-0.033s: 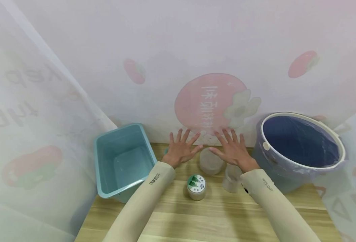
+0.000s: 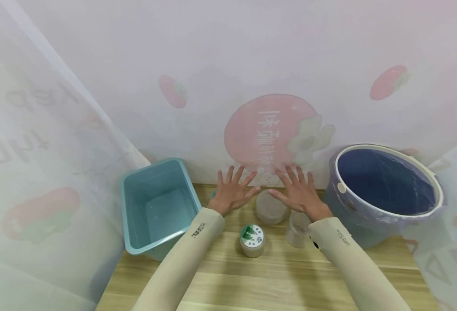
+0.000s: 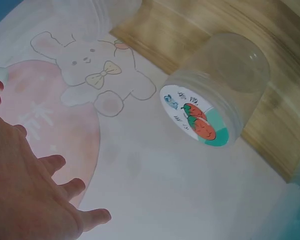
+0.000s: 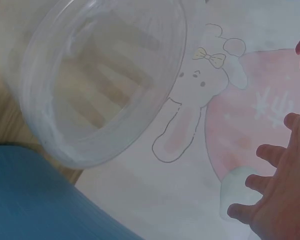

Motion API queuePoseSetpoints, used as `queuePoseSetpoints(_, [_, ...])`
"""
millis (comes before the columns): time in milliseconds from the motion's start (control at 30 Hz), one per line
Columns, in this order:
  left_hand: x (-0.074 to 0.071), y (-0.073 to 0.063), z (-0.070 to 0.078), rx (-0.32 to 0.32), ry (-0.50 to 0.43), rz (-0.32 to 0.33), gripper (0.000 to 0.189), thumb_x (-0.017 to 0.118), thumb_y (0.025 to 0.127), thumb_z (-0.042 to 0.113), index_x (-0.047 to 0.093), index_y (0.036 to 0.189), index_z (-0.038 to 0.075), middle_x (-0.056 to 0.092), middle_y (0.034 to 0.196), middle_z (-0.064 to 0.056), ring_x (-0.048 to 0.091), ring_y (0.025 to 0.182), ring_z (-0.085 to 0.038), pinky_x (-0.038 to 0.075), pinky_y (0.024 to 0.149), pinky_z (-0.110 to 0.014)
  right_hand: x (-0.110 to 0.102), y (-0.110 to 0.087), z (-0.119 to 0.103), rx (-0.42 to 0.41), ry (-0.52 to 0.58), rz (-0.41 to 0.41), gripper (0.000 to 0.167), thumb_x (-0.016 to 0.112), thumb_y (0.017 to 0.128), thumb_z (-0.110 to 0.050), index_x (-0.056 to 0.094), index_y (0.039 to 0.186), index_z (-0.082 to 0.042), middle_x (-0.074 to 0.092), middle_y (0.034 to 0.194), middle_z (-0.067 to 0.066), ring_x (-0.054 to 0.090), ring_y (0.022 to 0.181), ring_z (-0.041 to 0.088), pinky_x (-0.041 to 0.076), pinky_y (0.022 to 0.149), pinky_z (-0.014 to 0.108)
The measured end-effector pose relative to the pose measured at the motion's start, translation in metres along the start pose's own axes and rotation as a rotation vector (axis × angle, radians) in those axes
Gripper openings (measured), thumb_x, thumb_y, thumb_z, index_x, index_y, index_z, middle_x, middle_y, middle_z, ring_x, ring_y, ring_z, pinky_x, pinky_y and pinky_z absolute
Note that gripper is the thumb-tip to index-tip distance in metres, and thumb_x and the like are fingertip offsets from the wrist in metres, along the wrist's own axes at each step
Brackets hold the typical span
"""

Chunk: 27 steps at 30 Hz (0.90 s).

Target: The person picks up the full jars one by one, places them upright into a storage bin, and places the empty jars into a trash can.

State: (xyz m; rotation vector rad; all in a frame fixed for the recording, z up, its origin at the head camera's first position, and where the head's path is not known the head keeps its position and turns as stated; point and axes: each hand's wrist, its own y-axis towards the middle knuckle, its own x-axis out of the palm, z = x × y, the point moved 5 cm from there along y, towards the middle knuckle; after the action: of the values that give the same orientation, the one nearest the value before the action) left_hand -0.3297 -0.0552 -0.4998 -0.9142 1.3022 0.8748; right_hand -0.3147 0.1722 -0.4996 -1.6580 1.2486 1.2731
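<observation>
Side by side, my left hand [image 2: 232, 193] and right hand [image 2: 300, 194] are held out over the table's far side, fingers spread and straight, holding nothing. A clear round container [image 2: 272, 209] stands below and between them. Under my right wrist is a smaller clear cup [image 2: 298, 230]. Nearer to me stands a small jar [image 2: 252, 240] with a green and white lid label. The left wrist view shows a clear jar [image 3: 215, 75] with red fruit on its lid, mostly hidden behind my left hand in the head view. A rim of clear plastic [image 4: 102, 82] looms large in the right wrist view.
A teal rectangular bin [image 2: 158, 207] stands at the left of the wooden table [image 2: 247, 285]. On the right is a tall bucket [image 2: 387, 181] with a pale rim and a plastic liner. A printed white cloth [image 2: 251, 52] hangs along the back and sides.
</observation>
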Motion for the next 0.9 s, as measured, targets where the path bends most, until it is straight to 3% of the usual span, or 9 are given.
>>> queuePoseSetpoints(233, [0.004, -0.003, -0.001, -0.017, -0.010, -0.012, 0.071, 0.020, 0.111, 0.074, 0.013, 0.175, 0.045, 0.013, 0.185, -0.008, 0.011, 0.170, -0.043, 0.010, 0.130, -0.077, 0.000, -0.001, -0.001, 0.000, -0.006, -0.016, 0.090, 0.045, 0.106, -0.075, 0.022, 0.177, -0.025, 0.011, 0.184, 0.016, 0.005, 0.168, 0.052, 0.002, 0.126, 0.084])
queuePoseSetpoints(433, [-0.008, -0.010, -0.003, 0.002, -0.007, 0.020, 0.072, 0.020, 0.110, 0.076, 0.013, 0.175, 0.045, 0.015, 0.185, -0.008, 0.014, 0.170, -0.044, 0.013, 0.130, -0.077, -0.004, -0.002, -0.004, -0.011, -0.028, -0.004, 0.089, 0.043, 0.106, -0.077, 0.017, 0.177, -0.029, 0.010, 0.185, 0.013, 0.005, 0.169, 0.050, 0.004, 0.127, 0.083])
queuePoseSetpoints(733, [-0.023, -0.021, -0.022, -0.021, 0.026, 0.021, 0.072, 0.021, 0.109, 0.077, 0.012, 0.175, 0.048, 0.014, 0.185, -0.006, 0.012, 0.170, -0.042, 0.013, 0.131, -0.075, -0.007, -0.002, -0.020, -0.040, -0.015, 0.014, 0.088, 0.046, 0.106, -0.074, 0.018, 0.177, -0.031, 0.012, 0.184, 0.016, 0.005, 0.169, 0.051, 0.005, 0.128, 0.082])
queuePoseSetpoints(900, [-0.031, -0.033, -0.034, -0.023, -0.017, 0.027, 0.072, 0.026, 0.110, 0.075, 0.016, 0.175, 0.045, 0.013, 0.185, -0.006, 0.008, 0.171, -0.042, 0.010, 0.131, -0.076, -0.003, -0.003, -0.029, -0.049, -0.008, 0.013, 0.087, 0.048, 0.106, -0.073, 0.019, 0.177, -0.031, 0.015, 0.183, 0.016, 0.007, 0.168, 0.051, 0.006, 0.129, 0.080])
